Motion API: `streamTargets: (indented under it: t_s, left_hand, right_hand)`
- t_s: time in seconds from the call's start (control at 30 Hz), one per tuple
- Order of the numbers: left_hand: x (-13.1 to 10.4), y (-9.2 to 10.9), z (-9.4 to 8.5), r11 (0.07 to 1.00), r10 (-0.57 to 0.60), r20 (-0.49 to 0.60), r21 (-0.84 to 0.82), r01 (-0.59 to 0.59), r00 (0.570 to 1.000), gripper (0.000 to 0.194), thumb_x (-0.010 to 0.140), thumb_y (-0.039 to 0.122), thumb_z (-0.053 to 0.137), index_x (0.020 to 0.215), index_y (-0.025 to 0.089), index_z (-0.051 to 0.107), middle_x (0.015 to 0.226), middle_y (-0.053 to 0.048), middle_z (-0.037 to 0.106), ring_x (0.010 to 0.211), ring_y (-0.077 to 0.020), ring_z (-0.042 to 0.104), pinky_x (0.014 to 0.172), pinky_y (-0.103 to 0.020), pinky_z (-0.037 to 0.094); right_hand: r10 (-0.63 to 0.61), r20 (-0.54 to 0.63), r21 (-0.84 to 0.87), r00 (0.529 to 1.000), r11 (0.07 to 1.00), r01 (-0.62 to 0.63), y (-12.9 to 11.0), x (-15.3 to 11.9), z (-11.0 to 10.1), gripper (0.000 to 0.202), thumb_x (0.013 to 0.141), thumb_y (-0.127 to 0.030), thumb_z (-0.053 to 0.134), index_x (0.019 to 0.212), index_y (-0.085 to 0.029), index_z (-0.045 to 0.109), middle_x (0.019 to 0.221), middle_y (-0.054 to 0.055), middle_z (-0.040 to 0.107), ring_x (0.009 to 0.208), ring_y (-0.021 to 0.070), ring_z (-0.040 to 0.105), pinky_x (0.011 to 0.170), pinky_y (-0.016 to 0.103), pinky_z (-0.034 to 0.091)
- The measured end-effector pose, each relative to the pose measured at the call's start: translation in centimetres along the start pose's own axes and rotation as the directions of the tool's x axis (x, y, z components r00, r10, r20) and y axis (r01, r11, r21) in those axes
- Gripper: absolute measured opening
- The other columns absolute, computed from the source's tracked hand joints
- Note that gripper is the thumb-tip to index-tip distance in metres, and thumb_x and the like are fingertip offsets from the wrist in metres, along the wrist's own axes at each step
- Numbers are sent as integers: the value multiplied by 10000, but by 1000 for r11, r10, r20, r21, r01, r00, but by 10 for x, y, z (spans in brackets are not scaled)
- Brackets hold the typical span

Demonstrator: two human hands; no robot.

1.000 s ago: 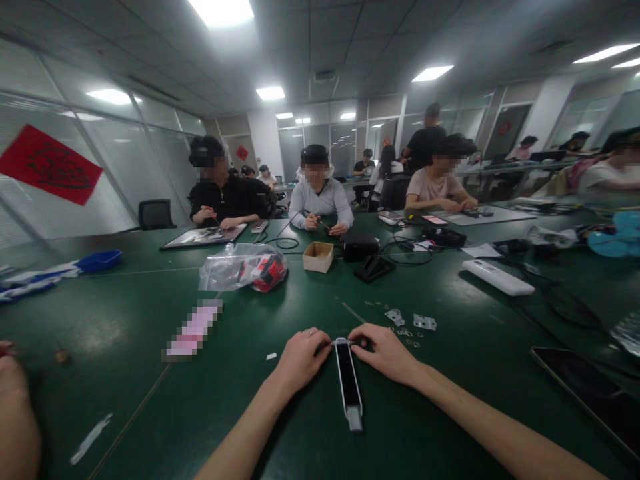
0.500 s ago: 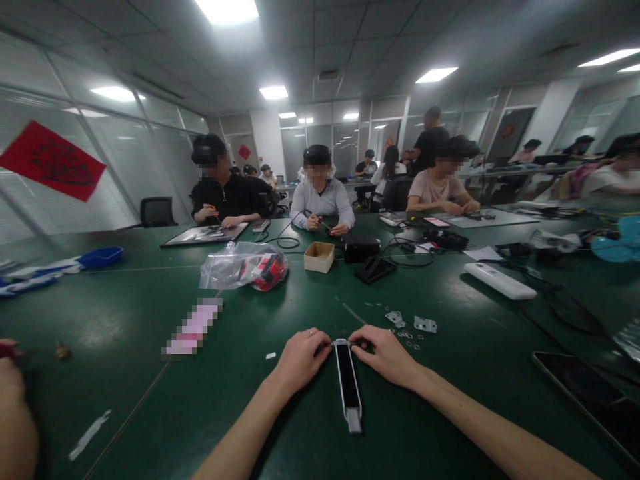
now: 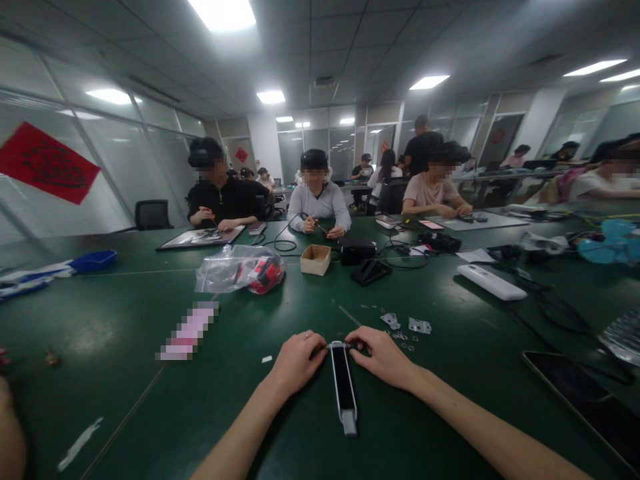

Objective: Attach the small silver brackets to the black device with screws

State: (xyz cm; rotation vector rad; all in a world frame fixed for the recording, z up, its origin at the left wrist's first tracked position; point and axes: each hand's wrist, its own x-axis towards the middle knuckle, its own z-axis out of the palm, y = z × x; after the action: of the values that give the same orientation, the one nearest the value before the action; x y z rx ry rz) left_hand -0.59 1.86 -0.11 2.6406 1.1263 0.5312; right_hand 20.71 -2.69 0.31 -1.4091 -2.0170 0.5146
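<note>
A long, narrow piece with a black face and a pale metal frame [image 3: 343, 381] lies lengthwise on the green table between my hands. Its near end carries a light grey tab. At its far end, a thin pin-like part sticks out toward both sides. My left hand [image 3: 299, 359] is closed in a pinch at the left side of that end, and the fingers hide what they grip. On the opposite side my right hand [image 3: 380, 355] pinches a small dark part whose kind I cannot make out. Small metal plates [image 3: 419, 325] and several tiny rings [image 3: 404, 338] lie beyond my right hand.
Farther out are a clear bag with red items [image 3: 263, 272], a small open box [image 3: 316, 259], a black stand [image 3: 371, 271] and a white device [image 3: 491, 283]. A dark tablet-like slab [image 3: 585, 400] lies at right. Co-workers sit across the table; another person's arm [image 3: 10, 427] shows at left.
The whole view has shifted slightly, so things sit a little farther left. Both my hands keep their pinch at the framed piece's far end. The neighbour's arm shows less at the left edge.
</note>
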Motion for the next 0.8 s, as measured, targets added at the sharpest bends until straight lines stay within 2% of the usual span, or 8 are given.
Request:
streamTargets:
  t_s: [0.13,0.27,0.37,0.5,0.67,0.8]
  left_hand:
    - [0,2,-3,1000,-15,8,3,15,1000,117,868,229,490,891,206,603,851,-19,619,770,-156,565,684,-255,418]
    - [0,1,-3,1000,-22,7,-1,22,1000,111,855,224,502,899,212,603,860,-15,617,781,-156,567,693,-255,417]
    - [0,0,-2,1000,-16,11,-13,16,1000,107,853,221,504,898,211,600,863,-12,617,789,-155,567,709,-253,417]
    - [-1,0,-3,1000,-9,11,-22,9,1000,101,854,218,505,903,211,593,878,-13,618,800,-158,568,717,-253,415]
    - [1,1,-4,1000,-9,18,-18,9,1000,118,861,218,487,903,208,596,881,-22,619,800,-163,569,707,-257,416]
    - [2,0,-3,1000,-10,23,-28,10,1000,142,868,239,472,912,212,604,887,-25,621,801,-166,568,708,-263,422]
  right_hand:
    - [-42,11,-39,999,998,42,8,-2,-11,229,805,-204,533,1014,-185,625,970,50,627,793,153,574,697,285,482]
    - [-66,-53,-132,996,990,59,23,-2,-37,223,839,-221,494,1019,-181,620,999,58,615,809,155,580,722,299,487]
    - [-56,-100,-245,993,969,30,38,-3,-63,204,849,-238,481,971,-174,630,930,61,619,771,157,580,723,307,480]
    - [3,-125,-369,992,928,-49,52,-6,-91,212,839,-279,495,976,-191,630,989,67,598,747,156,574,697,306,469]
    - [116,-17,-490,993,865,-110,58,-10,-107,166,800,-233,534,897,-205,666,925,64,613,778,177,582,716,302,439]
    - [265,114,-541,957,825,-164,61,-13,-109,144,776,-190,549,809,-211,688,851,62,641,759,187,594,656,275,418]
